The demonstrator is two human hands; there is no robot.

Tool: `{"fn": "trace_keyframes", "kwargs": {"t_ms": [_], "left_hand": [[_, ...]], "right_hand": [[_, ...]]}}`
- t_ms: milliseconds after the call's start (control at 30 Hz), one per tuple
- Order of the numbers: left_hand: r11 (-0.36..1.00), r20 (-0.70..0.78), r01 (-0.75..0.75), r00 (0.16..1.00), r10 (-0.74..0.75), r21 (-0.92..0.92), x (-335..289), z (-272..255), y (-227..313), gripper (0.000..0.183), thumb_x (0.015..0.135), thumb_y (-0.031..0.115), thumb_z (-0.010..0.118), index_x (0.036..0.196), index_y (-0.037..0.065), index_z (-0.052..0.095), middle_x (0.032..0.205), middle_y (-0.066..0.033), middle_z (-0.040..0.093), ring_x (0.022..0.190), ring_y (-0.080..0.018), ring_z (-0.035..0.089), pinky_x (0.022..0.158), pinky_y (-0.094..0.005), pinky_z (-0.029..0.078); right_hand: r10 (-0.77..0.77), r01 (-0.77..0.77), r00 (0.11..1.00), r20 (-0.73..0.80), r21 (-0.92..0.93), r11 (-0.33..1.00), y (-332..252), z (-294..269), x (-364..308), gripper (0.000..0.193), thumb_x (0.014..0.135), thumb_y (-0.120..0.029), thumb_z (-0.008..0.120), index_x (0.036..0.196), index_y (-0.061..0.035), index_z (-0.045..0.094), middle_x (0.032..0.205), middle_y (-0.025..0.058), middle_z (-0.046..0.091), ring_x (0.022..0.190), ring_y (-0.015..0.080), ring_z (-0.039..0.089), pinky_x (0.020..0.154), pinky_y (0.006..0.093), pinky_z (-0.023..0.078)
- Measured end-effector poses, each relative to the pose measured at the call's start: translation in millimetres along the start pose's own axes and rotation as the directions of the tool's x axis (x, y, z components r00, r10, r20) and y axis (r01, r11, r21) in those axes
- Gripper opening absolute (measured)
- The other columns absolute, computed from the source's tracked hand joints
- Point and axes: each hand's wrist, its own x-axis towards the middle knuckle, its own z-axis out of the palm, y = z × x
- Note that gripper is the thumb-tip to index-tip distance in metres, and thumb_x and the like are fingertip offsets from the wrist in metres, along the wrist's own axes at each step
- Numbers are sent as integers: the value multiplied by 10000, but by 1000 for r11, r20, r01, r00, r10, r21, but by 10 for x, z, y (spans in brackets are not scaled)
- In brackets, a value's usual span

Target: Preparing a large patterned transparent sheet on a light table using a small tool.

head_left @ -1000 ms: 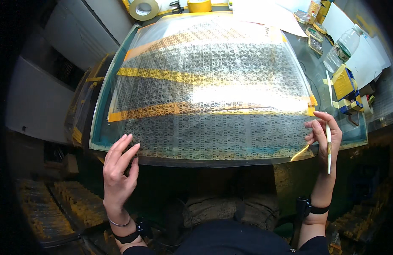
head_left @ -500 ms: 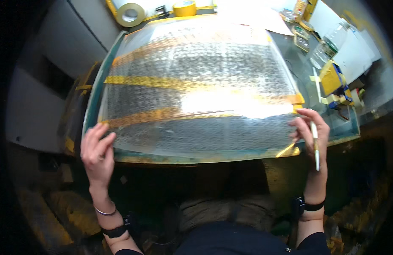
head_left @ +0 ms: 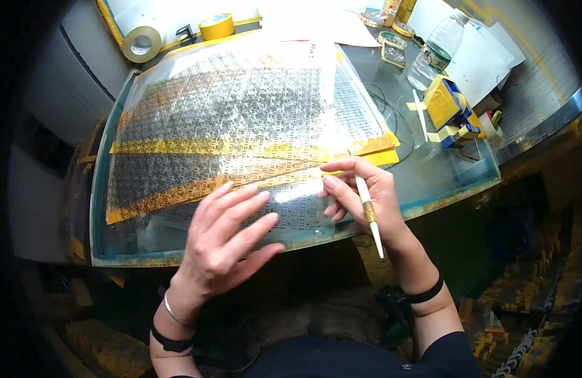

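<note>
A large clear film sheet [head_left: 228, 101] with dense dark print lies on a glass-topped table, with strips of yellow tape [head_left: 196, 148] and orange tape across it. My left hand [head_left: 225, 242] is over its near part, fingers spread, with nothing in them. My right hand [head_left: 366, 195] has a slim white pen-like tool [head_left: 370, 214] with a gold band tucked between its fingers, its lower end pointing towards me. That hand's thumb and index finger are at the film's right edge and seem to pinch it. Another printed sheet [head_left: 360, 110] shows underneath, to the right.
The glass table [head_left: 429, 173] has a worn, greenish rim. At its right stand a blue and yellow tape dispenser [head_left: 447, 107] and a clear plastic bottle [head_left: 437, 53], with a thin dark cable nearby. Tape rolls [head_left: 142, 44] and white paper [head_left: 310, 25] lie along the back.
Both hands have come closer together, the left moving right and the right moving left. The film's right edge has shifted left, baring the sheet beneath. The whole view has turned somewhat.
</note>
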Motion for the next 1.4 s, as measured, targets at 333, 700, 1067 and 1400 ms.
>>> {"fn": "trace_keyframes", "kwargs": {"t_ms": [333, 700, 1067, 1400], "left_hand": [[992, -168, 97, 980, -110, -81, -21, 286, 26, 476, 640, 115, 842, 1065, 26, 647, 1152, -148, 628, 1101, -344, 583, 957, -452, 459], [980, -52, 171, 983, -177, -102, -2, 237, 27, 450, 613, 135, 842, 1041, 102, 707, 1201, -125, 618, 1193, -342, 516, 1012, -472, 404], [993, -53, 11, 998, -17, -113, -38, 243, -13, 373, 637, 36, 745, 980, 179, 719, 1165, -77, 630, 1126, -297, 554, 950, -473, 442], [986, -102, -7, 995, -10, -168, -44, 243, 8, 291, 639, 11, 756, 902, 126, 711, 1095, -63, 665, 1081, -271, 590, 914, -434, 466]], "right_hand": [[-29, 29, 999, 22, -17, 999, -2, 1, -16, 215, 934, -103, 611, 1128, -11, 613, 829, 80, 681, 620, 75, 619, 546, 203, 520], [-32, 32, 999, 20, -16, 999, -29, 14, -36, 213, 930, -92, 613, 1127, -9, 615, 833, 87, 682, 622, 73, 614, 550, 204, 519], [-47, 47, 999, 16, -27, 999, -29, 27, -45, 209, 929, -85, 613, 1123, -7, 616, 829, 88, 680, 631, 72, 615, 549, 202, 517], [-52, 52, 999, 16, -45, 998, -18, 23, -46, 209, 928, -87, 616, 1121, -6, 612, 843, 90, 687, 631, 73, 619, 556, 205, 523]]}}
